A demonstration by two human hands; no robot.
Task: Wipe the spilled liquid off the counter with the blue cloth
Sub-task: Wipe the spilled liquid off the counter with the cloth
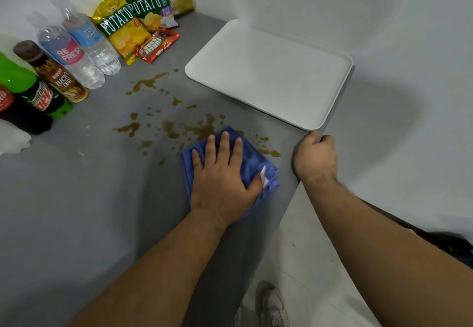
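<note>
Grey counter [76, 211] fills most of the view. White tray [268, 70] sits at the far right corner, empty face up. Brown spill [179, 127] spreads in puddles and drops across the middle, between tray and bottles [76, 53]. Chip bags [133, 19] and a candy bar [157, 45] stand against the back wall. Blue cloth [253, 157] lies at the spill's near edge, touching it. My left hand [222, 175] is flat on the cloth, fingers spread. My right hand [316, 157] is curled over the counter edge, just below the tray corner.
</note>
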